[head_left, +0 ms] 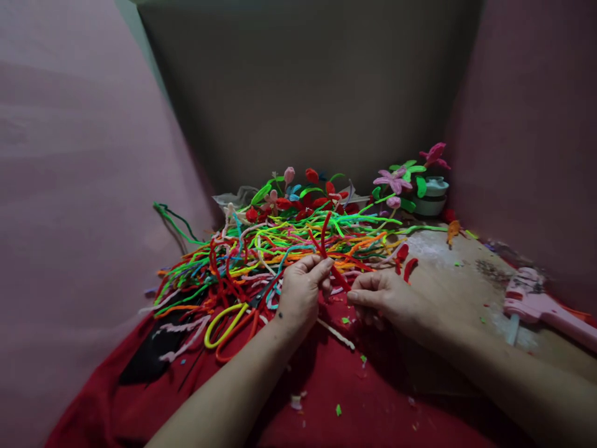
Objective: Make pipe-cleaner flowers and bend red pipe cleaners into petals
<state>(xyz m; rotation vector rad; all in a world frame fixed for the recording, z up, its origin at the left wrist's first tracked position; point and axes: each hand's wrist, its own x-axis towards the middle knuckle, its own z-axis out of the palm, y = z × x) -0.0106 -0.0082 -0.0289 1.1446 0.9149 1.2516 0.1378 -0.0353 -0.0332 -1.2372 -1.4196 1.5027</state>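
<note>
Red pipe cleaners stretch between my two hands, their free ends forking upward past my left fingers. My left hand pinches them near the fork, thumb on top. At the lower end, the fingertips of my right hand close on the same red strands. Just beyond my hands lies a tangled heap of pipe cleaners in green, yellow, orange, red, pink and blue. Scissors with yellow and orange handles rest left of my left wrist, their blades partly under the heap.
Pipe-cleaner flowers stand behind the heap; pink ones lean by a pale blue-green pot. A pink glue gun lies at right on a brown board. A black flat item and scraps lie on red cloth.
</note>
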